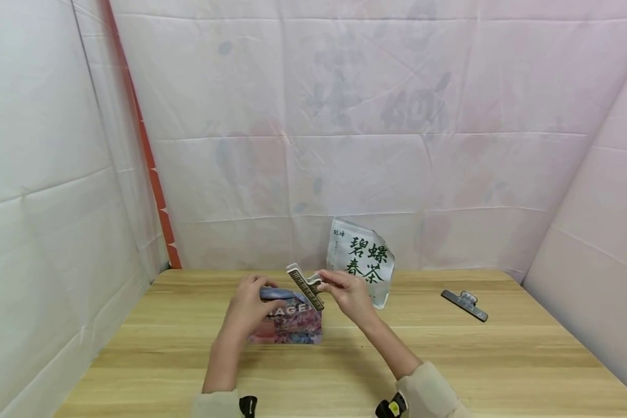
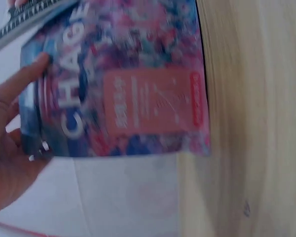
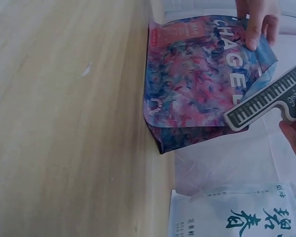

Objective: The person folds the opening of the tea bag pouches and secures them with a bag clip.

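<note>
A colourful floral pouch [image 1: 295, 325] marked with white capital letters stands on the wooden table, its top folded over. My left hand [image 1: 252, 307] pinches the folded top at its left end, thumb in front and fingers behind, as the left wrist view also shows. In my right hand [image 1: 349, 293] is a wide bag clip [image 1: 307, 288] with a ruler-like striped face, pinched by its handle. The clip slants across the pouch's upper right corner; in the right wrist view the clip [image 3: 266, 96] overlaps the fold. Whether its jaws grip the pouch I cannot tell.
Behind my right hand a white tea pouch [image 1: 363, 255] with dark green characters leans against the cloth wall [image 1: 303, 174]. A second, dark clip [image 1: 465, 305] lies on the right of the wooden table [image 1: 151, 354]. White cloth also encloses both sides.
</note>
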The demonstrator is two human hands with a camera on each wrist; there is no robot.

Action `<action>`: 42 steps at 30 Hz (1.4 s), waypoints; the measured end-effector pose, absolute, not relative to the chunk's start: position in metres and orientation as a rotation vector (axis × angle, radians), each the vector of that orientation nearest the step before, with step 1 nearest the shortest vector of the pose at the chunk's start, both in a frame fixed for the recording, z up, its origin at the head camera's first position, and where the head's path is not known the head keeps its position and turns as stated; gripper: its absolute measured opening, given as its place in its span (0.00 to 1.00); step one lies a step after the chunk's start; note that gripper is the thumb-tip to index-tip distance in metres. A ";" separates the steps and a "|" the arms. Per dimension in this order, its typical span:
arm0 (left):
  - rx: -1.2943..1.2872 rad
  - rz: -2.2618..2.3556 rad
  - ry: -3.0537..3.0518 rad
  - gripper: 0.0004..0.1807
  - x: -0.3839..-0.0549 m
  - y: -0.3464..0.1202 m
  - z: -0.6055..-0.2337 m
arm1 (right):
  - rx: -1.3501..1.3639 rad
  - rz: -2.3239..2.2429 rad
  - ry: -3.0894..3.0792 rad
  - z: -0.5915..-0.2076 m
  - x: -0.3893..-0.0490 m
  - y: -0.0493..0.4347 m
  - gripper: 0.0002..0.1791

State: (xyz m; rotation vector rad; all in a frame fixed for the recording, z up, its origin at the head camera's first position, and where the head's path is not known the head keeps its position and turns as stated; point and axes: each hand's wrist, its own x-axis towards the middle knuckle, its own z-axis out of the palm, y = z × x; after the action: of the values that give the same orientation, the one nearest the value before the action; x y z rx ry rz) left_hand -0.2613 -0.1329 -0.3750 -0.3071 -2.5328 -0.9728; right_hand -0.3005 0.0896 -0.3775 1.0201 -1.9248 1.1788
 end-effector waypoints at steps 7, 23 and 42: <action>-0.388 -1.222 -2.493 0.16 -0.266 -0.151 -0.384 | 1.080 0.999 -2.053 -0.367 -0.300 0.085 0.16; -0.405 -1.242 -2.494 0.17 -0.268 -0.154 -0.383 | 1.206 0.651 -2.087 -0.355 -0.292 0.065 0.12; -0.282 -1.587 -2.442 0.26 -0.271 -0.161 -0.393 | 0.907 1.176 -2.633 -0.378 -0.285 0.078 0.26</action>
State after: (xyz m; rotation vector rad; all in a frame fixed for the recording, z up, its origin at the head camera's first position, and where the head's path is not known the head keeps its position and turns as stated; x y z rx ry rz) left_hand -0.2705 -0.1614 -0.3931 -0.2824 -2.4424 -1.5869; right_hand -0.2850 0.0780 -0.3783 0.9072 -2.6334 1.1765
